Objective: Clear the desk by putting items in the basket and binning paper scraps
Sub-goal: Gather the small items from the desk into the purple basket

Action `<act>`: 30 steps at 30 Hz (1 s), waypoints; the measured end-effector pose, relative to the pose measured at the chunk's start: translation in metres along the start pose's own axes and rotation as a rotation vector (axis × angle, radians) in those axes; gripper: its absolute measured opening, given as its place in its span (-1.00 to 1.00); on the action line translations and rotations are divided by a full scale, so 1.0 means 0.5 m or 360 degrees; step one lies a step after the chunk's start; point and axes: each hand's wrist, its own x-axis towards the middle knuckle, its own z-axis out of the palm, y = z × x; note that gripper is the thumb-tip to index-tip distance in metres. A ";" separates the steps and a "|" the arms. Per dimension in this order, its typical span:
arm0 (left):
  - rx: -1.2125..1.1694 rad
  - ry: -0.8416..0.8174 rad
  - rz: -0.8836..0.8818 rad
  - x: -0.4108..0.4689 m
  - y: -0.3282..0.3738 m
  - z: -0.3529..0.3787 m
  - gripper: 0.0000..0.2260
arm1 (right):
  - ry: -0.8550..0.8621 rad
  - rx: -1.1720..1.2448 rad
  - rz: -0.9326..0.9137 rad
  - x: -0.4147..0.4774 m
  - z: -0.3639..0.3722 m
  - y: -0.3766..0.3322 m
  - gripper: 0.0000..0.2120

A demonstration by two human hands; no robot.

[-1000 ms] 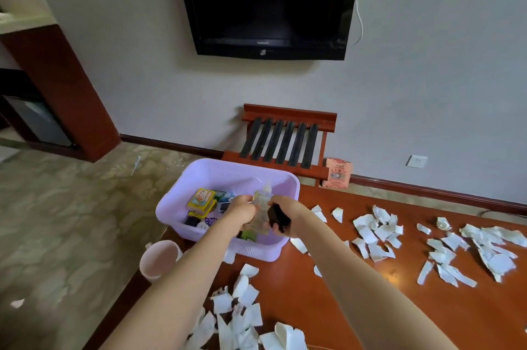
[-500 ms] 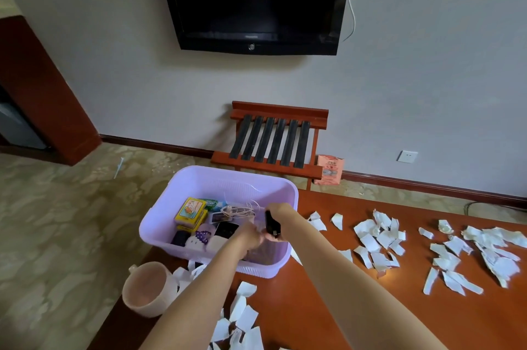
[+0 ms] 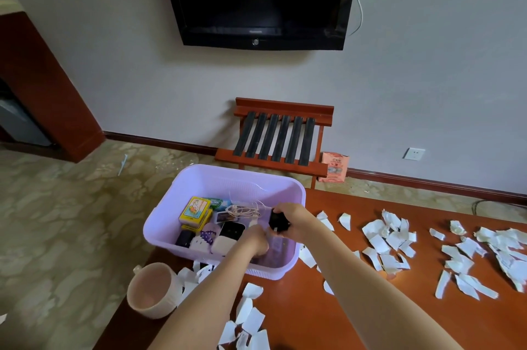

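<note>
Fingers (image 3: 282, 210) of the right hand (image 3: 295, 221) curl round a small black object (image 3: 276, 221), held just over the right rim of the lilac basket (image 3: 228, 178), whose interior lies below and left. The left hand (image 3: 253, 241) sits lower inside the basket; whether it grips anything cannot be told. Paper scraps (image 3: 379, 244) litter the desk (image 3: 342, 309) rightward.

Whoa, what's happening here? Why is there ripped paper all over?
A person is tidying a desk. The right hand, its grip closed round a small black thing, is at the near rim of the purple basket. The left hand reaches down inside the basket among small boxes and gadgets; whether it holds anything isn't clear. Torn paper scraps lie all over the desk, not yet binned. A pink container stands on the floor beside it.
</note>
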 end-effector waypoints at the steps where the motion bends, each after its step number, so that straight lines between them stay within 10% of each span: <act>1: -0.0015 0.0015 0.0000 -0.001 -0.003 -0.005 -0.68 | 0.0017 -0.0015 -0.0029 0.003 0.003 0.005 -0.72; 8: -0.0984 0.0400 -0.0003 -0.020 -0.035 -0.063 -0.75 | 0.0119 -0.0218 -0.0109 0.022 0.043 0.037 -0.78; 16: -0.1063 0.0188 0.0121 -0.046 -0.098 -0.116 -0.85 | -0.0186 0.0271 -0.0049 0.004 0.122 0.053 -0.66; 30: -0.1109 0.0380 -0.0348 -0.022 -0.165 -0.175 -0.87 | -0.0219 -0.0188 -0.0010 0.036 0.163 0.106 -0.48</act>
